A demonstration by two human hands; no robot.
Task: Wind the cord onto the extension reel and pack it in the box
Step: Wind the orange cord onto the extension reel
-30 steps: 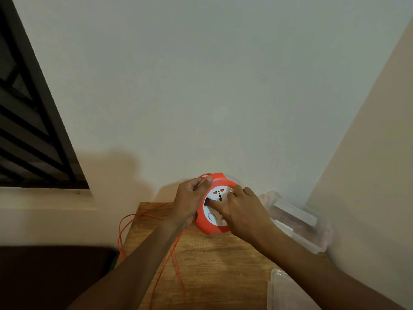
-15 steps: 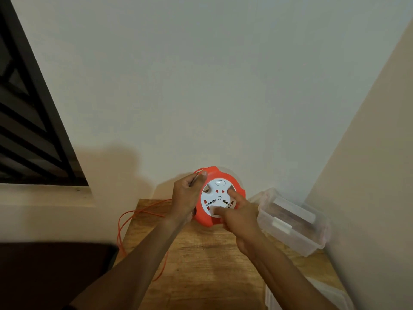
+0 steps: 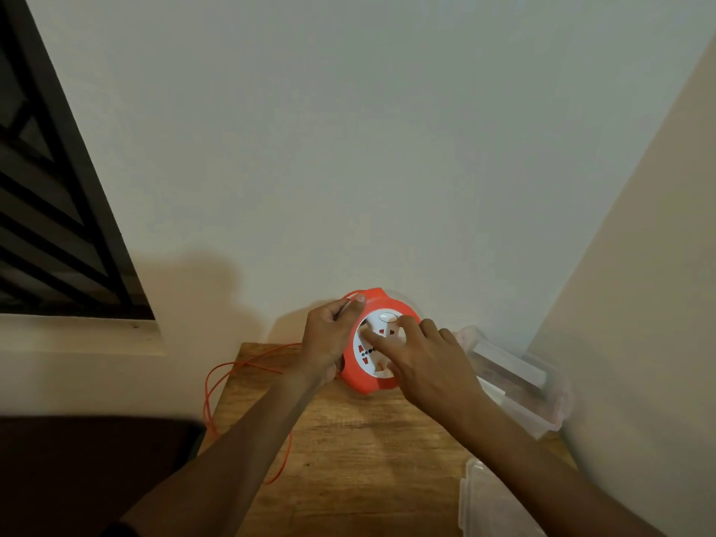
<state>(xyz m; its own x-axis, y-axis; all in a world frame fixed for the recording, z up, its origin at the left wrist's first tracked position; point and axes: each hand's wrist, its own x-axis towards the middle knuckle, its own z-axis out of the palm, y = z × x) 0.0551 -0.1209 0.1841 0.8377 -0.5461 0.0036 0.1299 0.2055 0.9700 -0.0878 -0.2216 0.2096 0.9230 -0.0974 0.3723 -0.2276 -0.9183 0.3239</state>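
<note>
The orange extension reel [image 3: 360, 377] with its white socket face stands tilted on the wooden table [image 3: 360, 459] near the wall. My left hand [image 3: 329, 339] grips the reel's left rim and pinches the thin orange cord [image 3: 240, 368] at the top edge. My right hand [image 3: 430, 366] lies over the white face with its fingers pressed on the centre. Loose cord loops off the table's left side and trails back under my left forearm. The clear plastic box [image 3: 519, 385] sits open just right of the reel.
A clear lid [image 3: 488, 509] lies at the table's near right corner. Walls close in behind and on the right. A dark barred window [image 3: 58, 226] is at the left, and a dark surface [image 3: 89, 470] lies below it beside the table.
The white face has turned under my right hand, whose fingers moved up from the lower part to the centre. The loose cord loop on the table has grown shorter.
</note>
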